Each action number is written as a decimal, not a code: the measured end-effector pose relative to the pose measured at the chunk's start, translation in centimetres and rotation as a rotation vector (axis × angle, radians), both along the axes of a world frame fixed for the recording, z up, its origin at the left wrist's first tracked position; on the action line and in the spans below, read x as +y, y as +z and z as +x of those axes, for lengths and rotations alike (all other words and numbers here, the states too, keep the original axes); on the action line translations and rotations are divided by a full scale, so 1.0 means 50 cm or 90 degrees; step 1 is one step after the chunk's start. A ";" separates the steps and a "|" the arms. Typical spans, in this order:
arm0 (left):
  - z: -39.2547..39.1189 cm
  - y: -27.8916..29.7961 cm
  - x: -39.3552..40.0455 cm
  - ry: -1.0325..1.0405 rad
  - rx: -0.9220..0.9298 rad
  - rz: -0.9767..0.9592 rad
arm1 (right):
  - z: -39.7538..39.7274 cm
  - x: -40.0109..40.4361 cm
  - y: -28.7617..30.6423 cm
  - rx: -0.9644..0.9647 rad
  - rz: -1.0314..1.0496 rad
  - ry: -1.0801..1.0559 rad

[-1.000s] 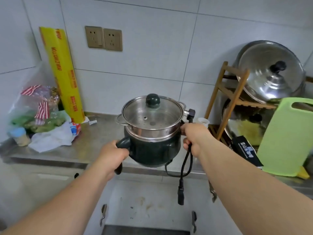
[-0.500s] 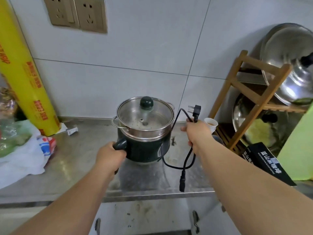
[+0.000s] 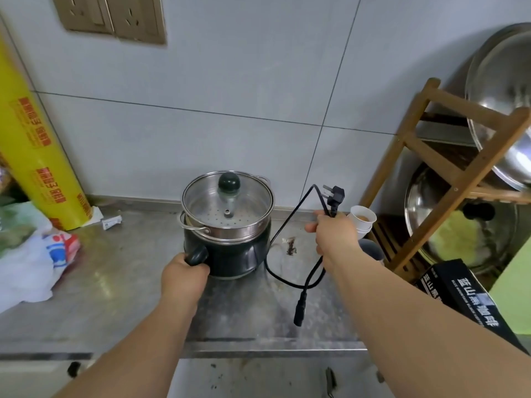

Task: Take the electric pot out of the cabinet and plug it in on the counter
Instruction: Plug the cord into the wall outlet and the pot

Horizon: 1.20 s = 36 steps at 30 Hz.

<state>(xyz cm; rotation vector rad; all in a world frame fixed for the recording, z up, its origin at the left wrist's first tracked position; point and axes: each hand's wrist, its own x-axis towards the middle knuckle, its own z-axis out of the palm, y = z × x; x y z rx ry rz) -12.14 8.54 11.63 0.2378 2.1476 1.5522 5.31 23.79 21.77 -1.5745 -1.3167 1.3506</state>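
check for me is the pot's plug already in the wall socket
No, the plug sticks up out of the right hand, well below and right of the wall sockets.

Left arm: bare, reaches forward from the lower left, forearm nearly straight.
Left hand (image 3: 184, 275): palm down, fingers curled in a closed grip around the pot handle (image 3: 196, 255).
Right arm: bare, extends in from the lower right, wrist slightly raised.
Right hand (image 3: 334, 235): closed grip on the power cord (image 3: 290, 216), thumb side facing left, plug (image 3: 336, 194) above the knuckles.
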 end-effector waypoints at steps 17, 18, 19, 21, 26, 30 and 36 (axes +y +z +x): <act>0.000 0.030 0.011 -0.111 0.015 -0.034 | 0.005 0.030 0.019 -0.183 0.288 0.095; 0.001 0.031 0.007 -0.113 0.007 -0.021 | 0.001 0.023 0.011 -0.222 0.283 0.114; 0.000 0.030 0.002 -0.112 0.001 -0.008 | -0.003 0.017 -0.002 -0.263 0.273 0.136; -0.001 0.029 -0.012 -0.115 -0.008 0.003 | -0.011 0.004 -0.037 -0.329 0.245 0.184; -0.024 0.016 -0.064 -0.143 -0.030 -0.010 | -0.059 -0.025 -0.125 -0.312 0.147 0.277; -0.034 0.011 -0.098 -0.138 -0.037 -0.022 | -0.077 -0.025 -0.168 -0.322 0.095 0.276; -0.051 -0.010 -0.144 -0.131 -0.043 -0.036 | -0.080 -0.026 -0.209 -0.401 0.085 0.268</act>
